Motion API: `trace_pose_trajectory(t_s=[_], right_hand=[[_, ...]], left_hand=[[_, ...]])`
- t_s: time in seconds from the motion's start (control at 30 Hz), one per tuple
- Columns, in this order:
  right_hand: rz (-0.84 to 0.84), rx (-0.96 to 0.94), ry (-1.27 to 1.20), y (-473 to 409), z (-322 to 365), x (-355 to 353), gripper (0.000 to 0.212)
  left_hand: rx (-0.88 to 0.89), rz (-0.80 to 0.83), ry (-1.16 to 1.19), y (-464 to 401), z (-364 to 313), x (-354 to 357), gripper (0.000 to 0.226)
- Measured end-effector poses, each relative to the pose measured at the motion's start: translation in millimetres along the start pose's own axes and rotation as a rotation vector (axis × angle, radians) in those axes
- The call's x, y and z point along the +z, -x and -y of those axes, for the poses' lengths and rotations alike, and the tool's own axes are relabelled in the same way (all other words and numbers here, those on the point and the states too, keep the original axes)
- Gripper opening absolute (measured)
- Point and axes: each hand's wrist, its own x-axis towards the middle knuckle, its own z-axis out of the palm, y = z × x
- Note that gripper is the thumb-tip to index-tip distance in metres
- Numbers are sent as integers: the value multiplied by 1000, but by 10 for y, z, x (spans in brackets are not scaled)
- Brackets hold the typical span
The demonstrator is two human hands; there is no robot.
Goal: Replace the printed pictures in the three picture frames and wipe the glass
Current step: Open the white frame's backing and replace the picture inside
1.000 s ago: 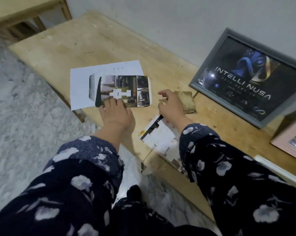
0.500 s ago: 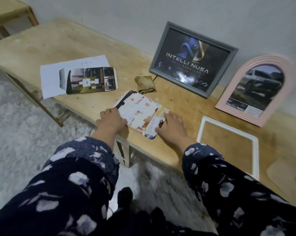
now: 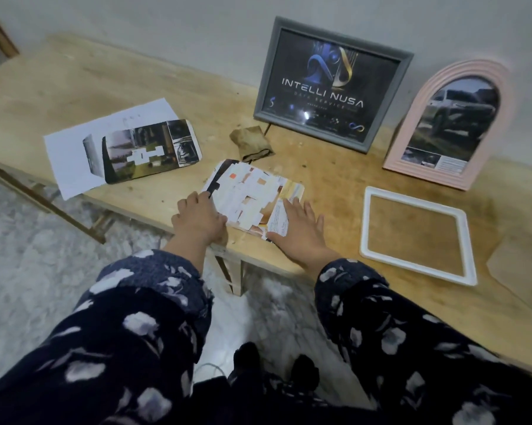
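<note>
A printed picture (image 3: 249, 197) with white cut-out patches lies near the table's front edge. My left hand (image 3: 199, 219) rests on its left edge, fingers bent over the paper. My right hand (image 3: 301, 233) lies flat on its right edge with straight fingers. A white frame (image 3: 418, 234) lies flat and holds no picture, to the right of my right hand. A grey frame (image 3: 332, 84) with a dark poster and a pink arched frame (image 3: 451, 124) with a car photo lean on the wall. A brown cloth (image 3: 251, 142) lies behind the picture.
Another print (image 3: 151, 150) lies on a white sheet (image 3: 74, 148) at the left of the wooden table (image 3: 90, 84). A brown backing board (image 3: 522, 271) sits at the far right. The table's front edge runs just below my hands.
A second ago my left hand lay on the left print and my right near the cloth. Both hands have come onto the patched picture, and my view swung right to show all three frames.
</note>
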Motion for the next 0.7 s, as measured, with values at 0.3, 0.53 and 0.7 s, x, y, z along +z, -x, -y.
trace_pose_trajectory(t_s=[0.3,0.53,0.7], right_hand=[[-90,55,-11,38,84,29,82],[-133,103,-54,92,175,106,48],[-292,94,-364,85,227,61,29]], left_hand=[[-4,-84,94,12,-25,0,60],[-32,-81,206,73,0,26,67],[69,-107,365,97,-24,45,64]])
